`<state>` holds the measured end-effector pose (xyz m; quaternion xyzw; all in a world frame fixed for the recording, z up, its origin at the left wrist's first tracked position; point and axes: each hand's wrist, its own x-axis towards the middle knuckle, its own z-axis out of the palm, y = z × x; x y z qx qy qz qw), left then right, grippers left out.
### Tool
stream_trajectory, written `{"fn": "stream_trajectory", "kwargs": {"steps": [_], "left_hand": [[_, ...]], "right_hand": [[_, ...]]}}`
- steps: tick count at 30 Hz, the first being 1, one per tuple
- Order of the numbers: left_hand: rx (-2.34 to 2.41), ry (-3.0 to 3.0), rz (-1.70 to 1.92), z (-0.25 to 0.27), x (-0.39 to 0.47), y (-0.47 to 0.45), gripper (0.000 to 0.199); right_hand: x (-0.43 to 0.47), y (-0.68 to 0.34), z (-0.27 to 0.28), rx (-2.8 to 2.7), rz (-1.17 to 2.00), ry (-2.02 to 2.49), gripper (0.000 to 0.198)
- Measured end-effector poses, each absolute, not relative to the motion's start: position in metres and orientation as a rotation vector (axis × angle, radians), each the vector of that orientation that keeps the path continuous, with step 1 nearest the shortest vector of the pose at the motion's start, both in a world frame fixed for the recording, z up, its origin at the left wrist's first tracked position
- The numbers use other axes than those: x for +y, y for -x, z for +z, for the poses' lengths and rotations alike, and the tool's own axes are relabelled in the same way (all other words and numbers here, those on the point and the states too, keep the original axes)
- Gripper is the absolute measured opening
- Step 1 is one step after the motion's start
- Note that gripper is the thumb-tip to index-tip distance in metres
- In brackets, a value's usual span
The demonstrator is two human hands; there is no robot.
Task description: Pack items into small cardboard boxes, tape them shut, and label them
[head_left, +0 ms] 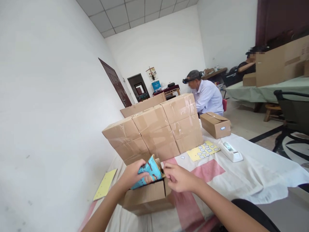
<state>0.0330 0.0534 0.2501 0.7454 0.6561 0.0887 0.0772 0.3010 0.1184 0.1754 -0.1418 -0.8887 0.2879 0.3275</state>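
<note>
In front of me on the cloth stands an opened cardboard box (146, 201). A blue printed snack bag (151, 170) sticks up out of it at a tilt, its lower part hidden inside. My left hand (132, 172) grips the bag's left side, thumb on the printed face and fingers behind. At the box's right end, beside the bag's edge, my right hand (178, 178) is closed with curled fingers. Whatever those fingers hold is hidden from view.
Stacked taped cartons (154, 129) form a wall just ahead. To their right are a yellow label sheet (202, 150), a white handheld device (231, 152) and a closed carton (214, 125). Another yellow sheet (105, 184) lies left. A person (210, 93) sits beyond the cartons; another is farther right.
</note>
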Motion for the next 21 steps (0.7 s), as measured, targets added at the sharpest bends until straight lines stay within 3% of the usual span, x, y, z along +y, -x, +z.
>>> {"fn": "stream_trajectory", "kwargs": {"steps": [7, 12, 14, 16, 21], "left_hand": [[1.808, -2.218, 0.02, 0.205, 0.056, -0.053, 0.015], [1.683, -2.053, -0.004, 0.195, 0.047, -0.043, 0.027], [1.647, -1.986, 0.024, 0.19, 0.043, -0.043, 0.042], [1.656, -1.957, 0.091, 0.186, 0.039, -0.045, 0.051], [1.823, -2.034, 0.388, 0.191, 0.013, -0.023, 0.046]], "right_hand": [[0.124, -0.295, 0.164, -2.312, 0.726, 0.429, 0.027], [0.123, -0.3, 0.169, -2.286, 0.718, 0.413, 0.027], [0.122, -0.303, 0.171, -2.261, 0.707, 0.377, 0.024], [0.121, -0.304, 0.173, -2.22, 0.696, 0.327, 0.033], [0.116, -0.3, 0.17, -2.195, 0.708, 0.261, 0.049]]}}
